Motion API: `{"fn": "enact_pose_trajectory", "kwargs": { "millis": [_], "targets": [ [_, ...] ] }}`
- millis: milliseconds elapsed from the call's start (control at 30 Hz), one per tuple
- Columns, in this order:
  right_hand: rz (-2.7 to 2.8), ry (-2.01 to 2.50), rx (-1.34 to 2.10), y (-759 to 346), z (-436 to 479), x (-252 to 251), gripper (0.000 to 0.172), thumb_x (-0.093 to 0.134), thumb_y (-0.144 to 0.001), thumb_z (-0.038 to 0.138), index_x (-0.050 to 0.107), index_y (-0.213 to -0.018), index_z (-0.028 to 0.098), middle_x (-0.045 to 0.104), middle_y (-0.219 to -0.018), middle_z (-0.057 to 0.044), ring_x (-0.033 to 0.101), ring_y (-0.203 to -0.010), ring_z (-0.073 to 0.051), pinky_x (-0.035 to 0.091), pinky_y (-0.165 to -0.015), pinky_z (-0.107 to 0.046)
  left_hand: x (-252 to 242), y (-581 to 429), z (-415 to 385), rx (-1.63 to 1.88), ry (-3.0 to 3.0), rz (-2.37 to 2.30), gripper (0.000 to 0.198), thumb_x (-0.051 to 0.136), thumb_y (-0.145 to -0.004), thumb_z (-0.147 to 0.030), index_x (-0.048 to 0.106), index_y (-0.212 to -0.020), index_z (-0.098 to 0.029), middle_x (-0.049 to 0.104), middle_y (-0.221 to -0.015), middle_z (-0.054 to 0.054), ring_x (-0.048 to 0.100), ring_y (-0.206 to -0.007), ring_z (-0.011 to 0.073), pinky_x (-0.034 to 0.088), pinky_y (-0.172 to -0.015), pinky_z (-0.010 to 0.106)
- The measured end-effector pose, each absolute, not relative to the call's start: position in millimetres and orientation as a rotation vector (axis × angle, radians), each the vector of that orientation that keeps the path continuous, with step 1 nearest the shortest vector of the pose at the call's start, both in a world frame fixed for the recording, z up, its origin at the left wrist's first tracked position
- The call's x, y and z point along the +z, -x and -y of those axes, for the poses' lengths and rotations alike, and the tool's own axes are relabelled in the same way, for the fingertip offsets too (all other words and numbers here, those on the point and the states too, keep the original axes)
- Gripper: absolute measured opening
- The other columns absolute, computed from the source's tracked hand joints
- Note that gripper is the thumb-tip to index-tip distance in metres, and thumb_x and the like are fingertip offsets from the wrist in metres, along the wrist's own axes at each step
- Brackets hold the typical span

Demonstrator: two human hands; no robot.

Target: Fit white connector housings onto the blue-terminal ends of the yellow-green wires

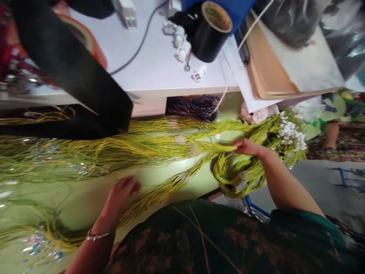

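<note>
A white shelf runs along the far side, above the work. On it stand a roll of black tape, a small heap of white plugs just beside the roll, and a grey cable curving off toward the back. A broad black bar slants across the upper left and hides part of the shelf and the far strands beneath it. To the right a brown board juts over the shelf edge.

The wires are thin, yellow-green and very many, spread in long flat bundles across the table from left to right. At the right end they gather into a loose coil that hangs over the table edge, with white end pieces clustered beyond it. The right hand pinches a bunch of strands just above the coil. The left hand, a bracelet on its wrist, lies with fingers curled on a lower strand; whether it grips any I cannot tell.

The table is pale green, and grey floor shows at the right.
</note>
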State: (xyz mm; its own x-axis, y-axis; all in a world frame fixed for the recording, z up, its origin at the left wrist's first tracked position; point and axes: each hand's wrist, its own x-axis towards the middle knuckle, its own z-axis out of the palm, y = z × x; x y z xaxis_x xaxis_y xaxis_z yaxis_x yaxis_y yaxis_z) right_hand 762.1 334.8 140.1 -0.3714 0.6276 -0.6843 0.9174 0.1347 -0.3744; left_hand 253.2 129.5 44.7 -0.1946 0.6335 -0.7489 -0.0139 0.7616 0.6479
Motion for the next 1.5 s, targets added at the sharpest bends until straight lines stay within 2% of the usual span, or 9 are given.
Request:
{"fn": "enact_pose_trajectory", "kwargs": {
  "millis": [100, 333, 567, 867, 1000, 1133, 1233, 1367, 1500],
  "targets": [
    [-1.947, -1.356, -0.987, -754, -320, 124, 0.023, 0.066, -0.067, 0.04, 0.071, -0.074, 0.019, 0.067, -0.071, -0.004, 0.058, -0.065, -0.017, 0.046, -0.065, -0.028, 48, -250, -133, 0.648, -0.364, -1.601, 0.051, 0.07, -0.059, -0.057, 0.063, -0.086, -0.015, 0.071, -0.076, 0.009, 0.068, -0.071, 0.0213, 0.055, -0.069, 0.032],
    [-2.301, -1.571, -0.604, -718, -347, 128, 0.036, 0.051, -0.085, 0.037, 0.069, -0.108, 0.016, 0.068, -0.101, -0.011, 0.061, -0.089, -0.022, 0.044, -0.085, -0.033, 43, -257, -139, 0.591, -0.527, -1.566, 0.052, 0.073, -0.058, -0.055, 0.066, -0.092, -0.016, 0.072, -0.083, 0.007, 0.067, -0.079, 0.0216, 0.055, -0.074, 0.032],
    [-2.662, -1.019, -0.478, -605, -370, 79, 0.053, 0.057, -0.08, 0.021, 0.049, -0.133, 0.018, 0.058, -0.122, -0.011, 0.051, -0.111, -0.023, 0.034, -0.1, -0.035, 50, -282, -149, 0.653, -0.677, -1.543, 0.048, 0.07, -0.061, -0.055, 0.067, -0.089, -0.016, 0.071, -0.078, 0.007, 0.066, -0.074, 0.0212, 0.054, -0.07, 0.032],
    [-2.662, -1.043, -0.845, -597, -424, 107, 0.032, 0.064, -0.076, 0.042, 0.068, -0.088, 0.014, 0.063, -0.092, -0.007, 0.057, -0.084, -0.019, 0.043, -0.077, -0.028, 65, -277, -150, 0.665, -0.712, -1.497, 0.047, 0.071, -0.062, -0.053, 0.069, -0.091, -0.016, 0.071, -0.084, 0.008, 0.067, -0.079, 0.0237, 0.053, -0.077, 0.035],
    [-2.821, -1.543, -1.151, -603, -441, 107, 0.042, 0.061, -0.075, 0.05, 0.066, -0.095, 0.014, 0.065, -0.088, -0.003, 0.059, -0.082, -0.017, 0.045, -0.077, -0.029, 88, -282, -171, 0.657, -0.709, -1.226, 0.044, 0.072, -0.065, -0.047, 0.07, -0.098, -0.018, 0.071, -0.097, 0.009, 0.067, -0.087, 0.0261, 0.051, -0.084, 0.038],
    [-2.809, -1.909, -1.015, -591, -446, 79, 0.039, 0.065, -0.072, 0.046, 0.067, -0.093, 0.012, 0.068, -0.085, -0.004, 0.06, -0.079, -0.018, 0.046, -0.077, -0.031, 90, -304, -215, 0.764, -0.865, -1.279, 0.037, 0.074, -0.065, -0.037, 0.071, -0.098, -0.018, 0.069, -0.106, 0.01, 0.063, -0.1, 0.0268, 0.044, -0.097, 0.039],
    [-2.803, -1.843, -1.029, -589, -452, 71, 0.045, 0.069, -0.07, 0.042, 0.066, -0.102, 0.012, 0.068, -0.092, -0.005, 0.061, -0.084, -0.018, 0.047, -0.081, -0.032, 74, -319, -256, 0.987, -0.708, -1.39, 0.036, 0.078, -0.061, -0.025, 0.07, -0.095, -0.016, 0.067, -0.109, 0.009, 0.06, -0.104, 0.0261, 0.04, -0.102, 0.039],
    [-2.757, -1.561, -1.02, -601, -459, 89, 0.06, 0.07, -0.068, 0.037, 0.057, -0.122, 0.014, 0.065, -0.102, -0.007, 0.06, -0.091, -0.019, 0.047, -0.087, -0.035, 54, -324, -298, 1.101, -0.274, -1.169, 0.026, 0.066, -0.077, -0.03, 0.065, -0.091, -0.008, 0.065, -0.102, 0.016, 0.06, -0.107, 0.0257, 0.043, -0.101, 0.039],
    [-2.799, -1.72, -0.898, -618, -451, 108, 0.046, 0.062, -0.074, 0.034, 0.059, -0.117, 0.017, 0.062, -0.107, -0.008, 0.058, -0.098, -0.02, 0.046, -0.089, -0.036, 49, -321, -313, 1.137, -0.029, -0.999, 0.026, 0.055, -0.086, -0.026, 0.061, -0.1, -0.005, 0.063, -0.106, 0.022, 0.059, -0.109, 0.0266, 0.045, -0.101, 0.039]
  ]
}}
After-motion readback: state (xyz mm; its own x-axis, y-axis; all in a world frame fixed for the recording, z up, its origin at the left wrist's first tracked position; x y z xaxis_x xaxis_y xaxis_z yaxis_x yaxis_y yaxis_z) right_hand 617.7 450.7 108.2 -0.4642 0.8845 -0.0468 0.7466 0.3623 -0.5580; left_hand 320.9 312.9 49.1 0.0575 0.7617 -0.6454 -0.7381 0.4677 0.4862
